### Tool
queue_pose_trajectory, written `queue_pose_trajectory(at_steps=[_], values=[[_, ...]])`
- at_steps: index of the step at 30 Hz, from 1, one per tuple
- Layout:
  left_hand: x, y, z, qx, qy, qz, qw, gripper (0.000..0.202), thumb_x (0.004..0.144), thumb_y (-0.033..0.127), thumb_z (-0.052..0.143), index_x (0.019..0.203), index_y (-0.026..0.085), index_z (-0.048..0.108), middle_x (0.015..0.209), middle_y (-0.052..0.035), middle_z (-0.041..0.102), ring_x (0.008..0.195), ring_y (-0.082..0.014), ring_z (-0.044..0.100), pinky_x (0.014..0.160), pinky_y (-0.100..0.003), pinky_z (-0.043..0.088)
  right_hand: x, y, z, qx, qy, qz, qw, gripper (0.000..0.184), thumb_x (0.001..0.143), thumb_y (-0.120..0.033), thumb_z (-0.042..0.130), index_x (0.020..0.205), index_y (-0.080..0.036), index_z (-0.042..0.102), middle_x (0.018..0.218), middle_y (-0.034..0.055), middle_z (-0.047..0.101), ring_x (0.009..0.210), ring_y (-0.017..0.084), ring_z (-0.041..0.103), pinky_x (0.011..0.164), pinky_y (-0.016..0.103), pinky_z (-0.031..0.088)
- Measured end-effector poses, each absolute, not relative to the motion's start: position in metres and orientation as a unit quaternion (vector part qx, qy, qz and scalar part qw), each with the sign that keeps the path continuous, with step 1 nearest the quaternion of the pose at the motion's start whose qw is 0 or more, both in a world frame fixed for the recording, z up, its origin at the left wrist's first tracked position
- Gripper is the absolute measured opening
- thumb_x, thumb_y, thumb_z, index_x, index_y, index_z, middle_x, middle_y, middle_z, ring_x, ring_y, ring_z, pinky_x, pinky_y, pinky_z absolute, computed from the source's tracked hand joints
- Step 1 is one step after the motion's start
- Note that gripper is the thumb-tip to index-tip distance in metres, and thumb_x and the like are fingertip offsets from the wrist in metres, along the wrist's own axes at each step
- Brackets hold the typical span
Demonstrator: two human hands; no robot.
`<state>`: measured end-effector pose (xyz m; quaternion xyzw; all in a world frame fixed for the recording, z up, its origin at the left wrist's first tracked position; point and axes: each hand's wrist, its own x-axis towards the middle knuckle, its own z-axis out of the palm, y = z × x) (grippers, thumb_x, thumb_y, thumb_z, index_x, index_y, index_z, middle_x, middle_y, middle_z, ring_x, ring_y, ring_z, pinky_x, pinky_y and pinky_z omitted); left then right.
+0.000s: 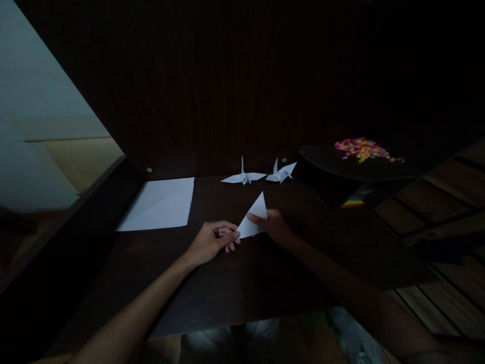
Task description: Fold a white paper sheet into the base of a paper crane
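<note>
A sheet of white paper folded into a triangle (256, 218) is held up between my two hands, one point facing away from me. My left hand (212, 241) pinches its lower left corner between thumb and fingers. On the right side, my right hand (276, 226) grips it with the thumb lying across the front and the fingers hidden behind. Beyond them on the dark desk stand two white paper cranes, one with spread wings (243, 178) and another (281, 174) turned at an angle to its right.
White square paper sheets (161, 205) lie on the desk at the left, near a raised side board (68, 212). Many small colourful pieces (364, 149) are heaped on a rounded dark shelf (326, 161) at the right. A tall dark panel (227, 91) closes off the back.
</note>
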<state>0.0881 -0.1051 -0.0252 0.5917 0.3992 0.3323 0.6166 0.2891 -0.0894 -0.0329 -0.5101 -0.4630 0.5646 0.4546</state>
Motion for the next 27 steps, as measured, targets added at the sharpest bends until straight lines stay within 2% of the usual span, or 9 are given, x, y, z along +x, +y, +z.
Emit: queue_pose_trajectory(at_steps=[3,12,15,18,21,23,27], values=[[0.0870,-0.1057,-0.0247,0.594,0.385,0.316,0.632,0.034,0.077,0.040,0.073,0.089,0.009,0.069,0.072,-0.0077,0.070,0.054,-0.0107,0.059,0.050,-0.022,0.048,0.2910,-0.0871,-0.0339,-0.512,-0.452,0.569,0.458,0.047,0.061,-0.062,0.073,0.057,-0.015,0.064,0.054,0.0026,0.065,0.048,0.016,0.056,0.047,0.027,0.041],[0.0824,-0.1031,-0.0281,0.587,0.364,0.251,0.678,0.032,0.076,0.041,0.072,0.074,0.010,0.066,0.068,-0.0086,0.072,0.047,-0.0105,0.059,0.044,-0.019,0.044,0.2979,-0.0811,-0.0320,-0.517,-0.466,0.502,0.514,0.034,0.068,-0.048,0.072,0.057,-0.018,0.060,0.054,-0.0044,0.054,0.052,0.011,0.047,0.051,0.024,0.035],[0.0848,-0.1061,-0.0258,0.588,0.356,0.233,0.688,0.036,0.078,0.045,0.070,0.069,0.011,0.064,0.058,-0.0056,0.068,0.042,-0.0098,0.056,0.042,-0.018,0.041,0.2947,-0.0844,-0.0325,-0.515,-0.483,0.506,0.496,0.033,0.070,-0.047,0.069,0.057,-0.019,0.059,0.053,-0.0047,0.051,0.051,0.011,0.044,0.050,0.024,0.033],[0.0881,-0.1094,-0.0233,0.589,0.351,0.252,0.683,0.035,0.077,0.046,0.071,0.074,0.012,0.065,0.048,0.0004,0.060,0.040,-0.0086,0.052,0.043,-0.018,0.039,0.2912,-0.0880,-0.0317,-0.500,-0.519,0.505,0.474,0.035,0.073,-0.048,0.066,0.056,-0.019,0.058,0.053,-0.0050,0.048,0.051,0.010,0.041,0.050,0.024,0.031],[0.0903,-0.1103,-0.0235,0.593,0.369,0.283,0.658,0.036,0.076,0.047,0.072,0.074,0.012,0.067,0.047,0.0020,0.058,0.041,-0.0084,0.050,0.045,-0.019,0.038,0.2894,-0.0892,-0.0318,-0.489,-0.546,0.490,0.472,0.032,0.076,-0.047,0.064,0.062,-0.019,0.061,0.056,-0.0039,0.051,0.053,0.011,0.044,0.052,0.024,0.033],[0.0903,-0.1092,-0.0245,0.595,0.391,0.310,0.630,0.036,0.075,0.048,0.072,0.070,0.012,0.067,0.047,0.0018,0.057,0.042,-0.0082,0.049,0.046,-0.019,0.038,0.2896,-0.0889,-0.0332,-0.494,-0.545,0.456,0.501,0.026,0.076,-0.045,0.066,0.070,-0.019,0.063,0.063,-0.0023,0.056,0.058,0.013,0.050,0.054,0.024,0.037],[0.0877,-0.1055,-0.0260,0.586,0.426,0.361,0.587,0.037,0.074,0.047,0.071,0.066,0.012,0.066,0.046,0.0018,0.056,0.042,-0.0084,0.048,0.045,-0.019,0.036,0.2925,-0.0892,-0.0364,-0.505,-0.579,0.319,0.555,0.019,0.078,-0.036,0.068,0.075,-0.019,0.060,0.074,0.0009,0.060,0.067,0.014,0.056,0.057,0.025,0.043]])
